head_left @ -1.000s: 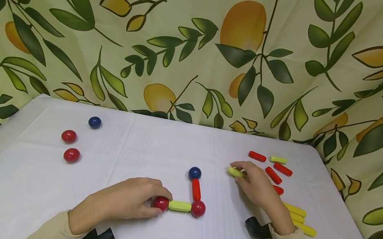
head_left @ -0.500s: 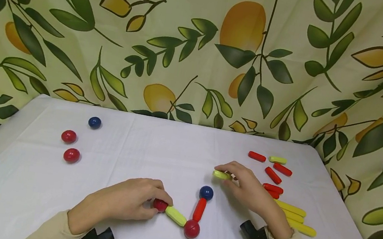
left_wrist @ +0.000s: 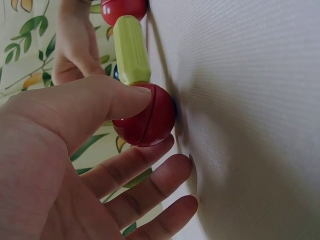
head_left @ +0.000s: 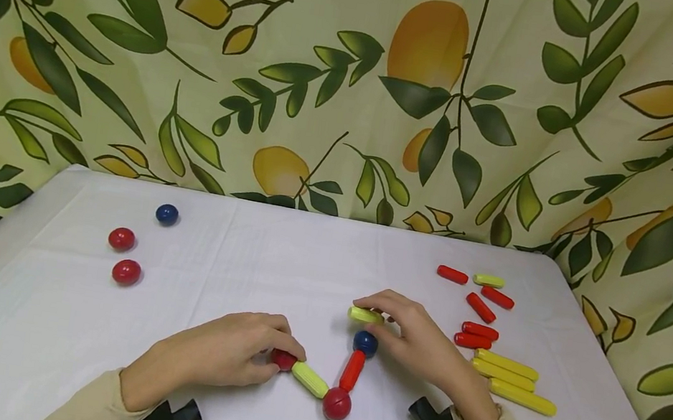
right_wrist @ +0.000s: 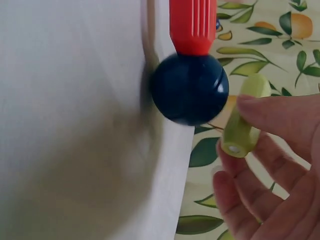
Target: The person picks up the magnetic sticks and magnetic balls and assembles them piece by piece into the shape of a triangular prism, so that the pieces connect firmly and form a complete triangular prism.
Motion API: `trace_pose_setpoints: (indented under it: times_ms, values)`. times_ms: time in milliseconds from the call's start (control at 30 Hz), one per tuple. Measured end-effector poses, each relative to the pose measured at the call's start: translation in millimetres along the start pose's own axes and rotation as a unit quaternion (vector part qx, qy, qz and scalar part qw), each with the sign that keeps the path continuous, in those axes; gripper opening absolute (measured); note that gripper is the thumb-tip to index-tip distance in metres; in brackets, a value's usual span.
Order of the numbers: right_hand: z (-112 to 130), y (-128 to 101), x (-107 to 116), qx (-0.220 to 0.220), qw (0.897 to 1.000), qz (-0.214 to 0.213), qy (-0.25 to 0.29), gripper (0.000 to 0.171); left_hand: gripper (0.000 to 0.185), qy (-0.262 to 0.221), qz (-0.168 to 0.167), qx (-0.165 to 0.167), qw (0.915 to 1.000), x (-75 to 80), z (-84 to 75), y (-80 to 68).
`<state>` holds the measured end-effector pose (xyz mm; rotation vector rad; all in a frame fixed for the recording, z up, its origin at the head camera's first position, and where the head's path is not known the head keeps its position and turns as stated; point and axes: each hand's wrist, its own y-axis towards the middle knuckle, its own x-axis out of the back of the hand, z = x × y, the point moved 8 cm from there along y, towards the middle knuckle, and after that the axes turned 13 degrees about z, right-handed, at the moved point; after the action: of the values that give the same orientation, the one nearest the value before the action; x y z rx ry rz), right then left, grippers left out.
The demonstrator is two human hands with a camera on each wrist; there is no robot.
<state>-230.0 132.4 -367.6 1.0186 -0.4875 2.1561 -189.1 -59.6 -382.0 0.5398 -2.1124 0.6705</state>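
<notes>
A: Left hand point(head_left: 223, 356)?
B: I see thumb and fingers pinching the red ball point(head_left: 283, 359) at the chain's end. A yellow-green rod point(head_left: 310, 379) runs from it toward 4 o'clock to a second red ball point(head_left: 336, 404).

A: Right hand point(head_left: 421, 342)?
B: Fingertips pinching a short yellow-green stick point(head_left: 365, 314), held just at 12 o'clock of the blue ball point(head_left: 365, 343), apart from it. A red rod point(head_left: 352, 370) joins that ball down to the second red ball.

A: Rest?
B: Loose sticks point(head_left: 505, 369) at 3 o'clock on the white table point(head_left: 277, 259).
</notes>
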Motion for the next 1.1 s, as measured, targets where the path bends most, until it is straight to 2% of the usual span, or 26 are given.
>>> trace_pose_setpoints:
  times_ms: [400, 867, 933, 1100]
  values:
    - [14, 6, -14, 0.042, 0.999, 0.000, 0.003, 0.036, 0.032, 0.013, -0.009, -0.006, 0.9998, -1.1, -1.8, 2.2]
    - [12, 10, -28, 0.033, 0.999, 0.037, 0.006, 0.036, 0.031, 0.019, -0.011, -0.009, 0.9997, -1.8, -2.7, 2.5]
    - [10, 11, -30, 0.020, 0.999, 0.047, 0.006, 0.036, 0.031, 0.017, -0.010, -0.002, 0.9998, -2.5, -1.7, 3.1]
    - [7, 12, -34, -0.006, 0.998, 0.063, 0.003, 0.035, 0.038, 0.010, -0.013, 0.040, 0.9991, -1.3, 3.2, 4.0]
